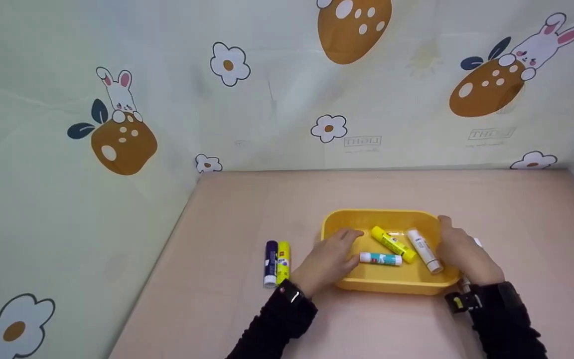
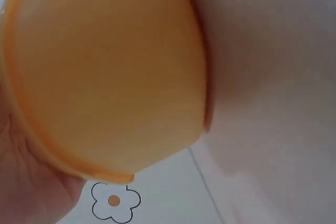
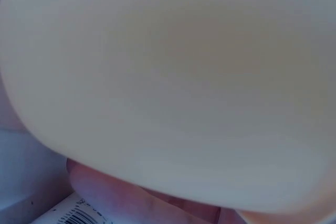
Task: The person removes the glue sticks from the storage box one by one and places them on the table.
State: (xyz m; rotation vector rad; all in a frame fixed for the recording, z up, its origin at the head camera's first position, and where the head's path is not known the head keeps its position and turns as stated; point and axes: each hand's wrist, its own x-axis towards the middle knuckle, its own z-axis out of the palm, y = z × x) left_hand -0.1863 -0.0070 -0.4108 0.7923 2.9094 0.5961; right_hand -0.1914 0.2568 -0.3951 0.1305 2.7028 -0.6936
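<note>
A yellow plastic basket with rounded corners stands in front of me, in the head view. Inside lie a yellow glue stick, a white glue stick and a teal-and-white glue stick. My left hand holds the left rim, fingers and thumb reaching over it, the thumb close to the teal stick's end. On the right rim, my right hand grips the basket. The left wrist view shows the palm against the rim; the right wrist view shows fingers along the basket's wall.
Left of the basket, a dark purple glue stick and a yellow glue stick lie side by side. A white object shows partly behind my right hand; a barcoded item is near its fingers. Patterned walls border the pink table.
</note>
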